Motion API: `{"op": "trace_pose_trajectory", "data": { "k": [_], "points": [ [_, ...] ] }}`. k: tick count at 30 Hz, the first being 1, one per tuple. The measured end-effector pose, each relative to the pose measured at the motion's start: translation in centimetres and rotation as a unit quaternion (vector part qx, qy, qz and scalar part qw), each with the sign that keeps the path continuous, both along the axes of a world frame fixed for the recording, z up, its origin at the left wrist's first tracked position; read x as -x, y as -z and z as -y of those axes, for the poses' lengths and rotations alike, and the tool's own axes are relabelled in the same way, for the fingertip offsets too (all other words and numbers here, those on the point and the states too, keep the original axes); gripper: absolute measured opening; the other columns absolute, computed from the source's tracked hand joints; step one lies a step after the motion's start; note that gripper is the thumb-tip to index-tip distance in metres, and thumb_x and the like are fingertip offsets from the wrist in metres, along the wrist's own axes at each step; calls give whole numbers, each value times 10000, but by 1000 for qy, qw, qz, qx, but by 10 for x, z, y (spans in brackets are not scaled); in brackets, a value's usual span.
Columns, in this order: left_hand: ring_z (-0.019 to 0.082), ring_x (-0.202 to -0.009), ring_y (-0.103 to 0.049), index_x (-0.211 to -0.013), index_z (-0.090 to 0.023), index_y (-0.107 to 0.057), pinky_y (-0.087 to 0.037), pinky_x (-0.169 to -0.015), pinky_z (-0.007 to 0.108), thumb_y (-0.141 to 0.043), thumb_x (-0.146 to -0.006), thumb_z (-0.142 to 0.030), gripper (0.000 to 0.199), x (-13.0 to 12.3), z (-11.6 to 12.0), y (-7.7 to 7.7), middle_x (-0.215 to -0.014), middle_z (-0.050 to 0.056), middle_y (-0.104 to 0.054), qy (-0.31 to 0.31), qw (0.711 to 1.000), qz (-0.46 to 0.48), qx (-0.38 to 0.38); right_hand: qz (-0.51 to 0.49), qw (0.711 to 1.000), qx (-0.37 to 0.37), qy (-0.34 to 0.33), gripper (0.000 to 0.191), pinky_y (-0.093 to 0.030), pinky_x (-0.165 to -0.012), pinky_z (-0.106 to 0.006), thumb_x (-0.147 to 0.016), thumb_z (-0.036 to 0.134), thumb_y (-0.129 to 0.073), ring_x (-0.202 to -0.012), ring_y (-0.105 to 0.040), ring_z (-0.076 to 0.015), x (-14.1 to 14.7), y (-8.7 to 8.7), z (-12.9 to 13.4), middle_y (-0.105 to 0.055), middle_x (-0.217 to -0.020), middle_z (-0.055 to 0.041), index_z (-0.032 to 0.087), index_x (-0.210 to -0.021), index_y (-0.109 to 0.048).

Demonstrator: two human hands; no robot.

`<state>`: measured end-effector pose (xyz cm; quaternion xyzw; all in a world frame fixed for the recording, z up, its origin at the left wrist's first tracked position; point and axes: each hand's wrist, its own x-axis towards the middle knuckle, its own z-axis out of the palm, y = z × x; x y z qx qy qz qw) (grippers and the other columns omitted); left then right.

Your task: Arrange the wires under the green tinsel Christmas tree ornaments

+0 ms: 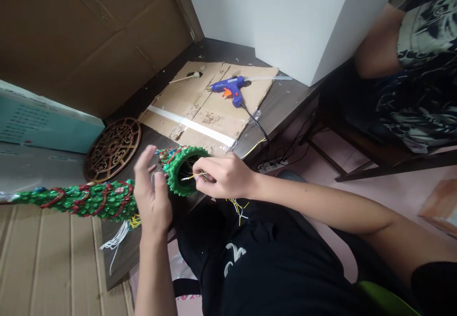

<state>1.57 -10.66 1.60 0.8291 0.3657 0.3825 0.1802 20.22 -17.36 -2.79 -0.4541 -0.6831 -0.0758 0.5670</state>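
A green glittery cone-shaped tree [89, 198] with red bead garlands lies on its side, its tip pointing left and its hollow base [183, 171] facing me. My left hand [152, 192] rests against the tree's side near the base, fingers spread. My right hand [224, 175] pinches thin yellow and white wires [193, 176] at the base opening. More yellow wires [239, 209] hang below that hand over my dark lap.
A blue hot glue gun [230, 87] lies on a cardboard sheet [214, 111] on the dark table, its cord running off the edge. A round carved wooden disc [112, 148] sits at left. Another person [414, 68] sits at upper right. White cords [116, 240] dangle under the tree.
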Motion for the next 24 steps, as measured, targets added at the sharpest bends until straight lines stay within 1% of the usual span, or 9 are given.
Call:
{"op": "trace_pose_trajectory", "data": {
  "k": [2,4,6,10,14,17,19,21,24],
  "points": [
    [317,-1430,-476,-1522,-280,-478,-356,-1201,489,-383,-991,-699,683,5,2,3,-1545,104,-511,29,999,-26,21,0,1000,-7,4,167,-411,-551,-244,-923,156,-507,-549,-567,-71,-1,0,6,-655,-661,43,148,-823,-640],
    [348,-1452,-441,-1560,-264,-422,-312,-1232,517,-391,-890,-847,889,10,2,6,-1566,122,-480,50,998,-35,26,6,1000,2,9,174,-396,-537,-241,-941,155,-500,-545,-567,-65,-3,-1,11,-649,-657,48,152,-833,-636],
    [366,-1466,-414,-1580,-258,-381,-302,-1236,531,-497,-814,-880,994,14,2,9,-1585,134,-447,49,997,-58,20,9,1000,15,9,167,-385,-526,-242,-947,164,-506,-550,-578,-65,-4,-1,17,-648,-657,53,161,-838,-633],
    [366,-1463,-412,-1581,-266,-367,-324,-1217,537,-695,-784,-751,988,16,6,9,-1592,133,-435,22,994,-103,13,0,1000,19,12,133,-388,-515,-242,-921,166,-531,-537,-586,-61,-6,-4,27,-662,-662,63,171,-834,-632],
    [360,-1462,-415,-1577,-264,-371,-326,-1218,536,-709,-788,-728,976,16,8,9,-1592,132,-438,15,994,-103,17,-9,1000,2,15,94,-398,-522,-230,-874,122,-569,-511,-569,-48,-11,-9,38,-674,-669,72,163,-822,-636],
    [372,-1467,-403,-1578,-253,-369,-339,-1208,549,-664,-775,-795,1013,19,6,11,-1589,149,-429,9,996,-88,10,-17,1000,5,4,118,-396,-522,-227,-888,131,-558,-507,-567,-46,-13,-10,44,-675,-662,71,167,-815,-643],
    [372,-1468,-399,-1566,-243,-390,-358,-1190,561,-546,-837,-823,945,21,6,13,-1582,162,-428,-4,999,-51,10,-20,999,19,-23,137,-393,-516,-225,-901,150,-548,-510,-568,-53,-13,-10,46,-668,-648,69,169,-818,-655],
    [366,-1455,-416,-1540,-234,-429,-380,-1169,571,-447,-904,-800,852,22,8,13,-1561,171,-447,-24,999,-19,17,-34,996,49,-72,152,-401,-523,-220,-917,188,-552,-525,-572,-64,-12,-12,45,-663,-645,56,158,-844,-681],
    [367,-1439,-436,-1524,-242,-445,-391,-1159,586,-494,-900,-774,822,19,14,9,-1537,167,-471,-30,999,-25,24,-90,976,126,-150,230,-443,-607,-218,-970,260,-547,-575,-581,-83,-13,-19,35,-656,-647,30,131,-912,-728]
  ]
}}
